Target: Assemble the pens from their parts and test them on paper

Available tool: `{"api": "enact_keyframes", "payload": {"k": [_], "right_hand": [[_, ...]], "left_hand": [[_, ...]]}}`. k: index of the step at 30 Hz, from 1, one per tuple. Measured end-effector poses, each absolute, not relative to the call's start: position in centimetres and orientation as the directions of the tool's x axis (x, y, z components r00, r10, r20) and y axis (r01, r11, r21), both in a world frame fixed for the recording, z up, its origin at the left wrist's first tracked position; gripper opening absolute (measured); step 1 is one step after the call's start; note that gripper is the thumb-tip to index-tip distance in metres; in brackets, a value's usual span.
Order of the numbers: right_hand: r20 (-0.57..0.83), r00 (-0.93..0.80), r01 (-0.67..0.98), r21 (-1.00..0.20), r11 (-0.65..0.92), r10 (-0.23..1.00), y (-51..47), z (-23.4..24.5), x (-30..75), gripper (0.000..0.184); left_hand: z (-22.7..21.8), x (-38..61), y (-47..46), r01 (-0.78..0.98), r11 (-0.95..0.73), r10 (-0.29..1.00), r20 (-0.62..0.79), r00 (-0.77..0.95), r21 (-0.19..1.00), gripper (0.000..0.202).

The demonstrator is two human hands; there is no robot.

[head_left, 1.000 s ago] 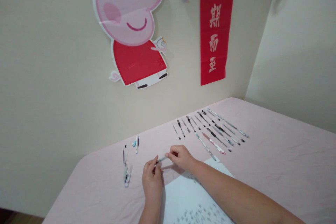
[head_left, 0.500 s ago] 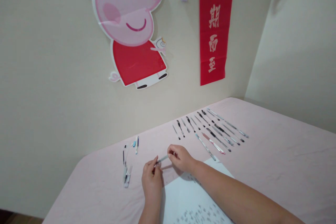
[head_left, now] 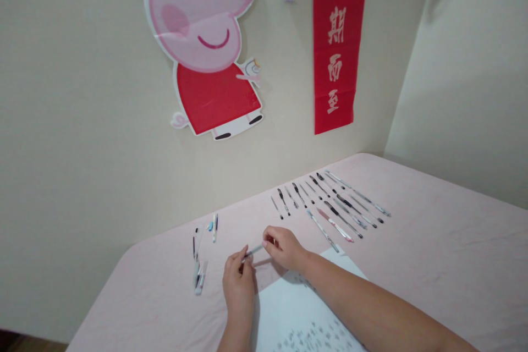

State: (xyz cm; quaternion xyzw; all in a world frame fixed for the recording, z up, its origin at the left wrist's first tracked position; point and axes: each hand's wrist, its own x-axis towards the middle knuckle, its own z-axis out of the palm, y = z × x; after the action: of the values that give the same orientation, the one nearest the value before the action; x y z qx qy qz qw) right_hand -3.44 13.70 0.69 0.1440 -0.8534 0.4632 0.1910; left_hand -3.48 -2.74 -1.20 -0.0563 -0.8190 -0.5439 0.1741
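Note:
A slim pen with a clear or greyish barrel spans the gap between my hands, above the pink sheet. My left hand is closed on its left end, thumb and fingers pinching it. The other end is pinched by my right hand, whose fingers cover the tip. Below the hands lies a white sheet of paper with rows of dark handwriting, partly under my right forearm. Just beyond my right hand rests a light blue and white pen, near the paper's far corner.
Several black and clear pens lie in slanted rows at the back right, with a pink pen nearby. At the left are a small group of pens or pen parts and a white-blue pen. A wall stands behind the pink-covered surface.
The pen's right end and my right fingertips have shifted very slightly. Both hands keep their hold, and everything else stays put.

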Motion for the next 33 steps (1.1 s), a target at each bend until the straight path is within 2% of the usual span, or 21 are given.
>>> {"api": "enact_keyframes", "payload": {"k": [4, 12, 18, 25, 27, 30, 32, 33], "right_hand": [[0.482, -0.871, -0.450, -0.702, 0.552, -0.097, 13.7, 0.7, -3.5, 0.009], [0.438, -0.897, -0.378, -0.686, 0.622, -0.063, 13.6, 0.1, -3.7, 0.039], [0.455, -0.885, -0.419, -0.690, 0.591, -0.096, 13.6, 0.6, -3.6, 0.013], [0.434, -0.897, -0.386, -0.675, 0.629, -0.085, 13.5, 0.1, -3.8, 0.036], [0.418, -0.906, -0.375, -0.713, 0.592, -0.070, 13.5, 0.1, -3.7, 0.033], [0.406, -0.911, -0.394, -0.807, 0.440, -0.071, 13.4, 0.1, -3.7, 0.006], [0.396, -0.915, -0.398, -0.862, 0.313, -0.073, 13.2, -0.1, -3.9, 0.017], [0.386, -0.920, -0.391, -0.884, 0.258, -0.071, 13.1, -0.3, -4.1, 0.016]], "left_hand": [[-1.4, -3.6, -2.8, 0.283, 0.411, -0.086, 0.346, -0.934, 0.866, 0.036], [-1.8, -3.6, -2.9, 0.284, 0.409, -0.079, 0.344, -0.936, 0.867, 0.037], [-1.5, -3.6, -2.9, 0.289, 0.405, -0.086, 0.351, -0.932, 0.867, 0.036], [-1.5, -3.6, -2.9, 0.269, 0.396, -0.077, 0.323, -0.943, 0.878, 0.039], [-1.5, -3.6, -2.9, 0.272, 0.401, -0.082, 0.330, -0.941, 0.875, 0.038], [-1.5, -3.6, -2.9, 0.284, 0.406, -0.093, 0.348, -0.933, 0.869, 0.037], [-1.6, -3.7, -3.0, 0.279, 0.398, -0.099, 0.343, -0.934, 0.874, 0.037], [-1.7, -3.7, -3.0, 0.268, 0.392, -0.100, 0.330, -0.939, 0.880, 0.037]]}}
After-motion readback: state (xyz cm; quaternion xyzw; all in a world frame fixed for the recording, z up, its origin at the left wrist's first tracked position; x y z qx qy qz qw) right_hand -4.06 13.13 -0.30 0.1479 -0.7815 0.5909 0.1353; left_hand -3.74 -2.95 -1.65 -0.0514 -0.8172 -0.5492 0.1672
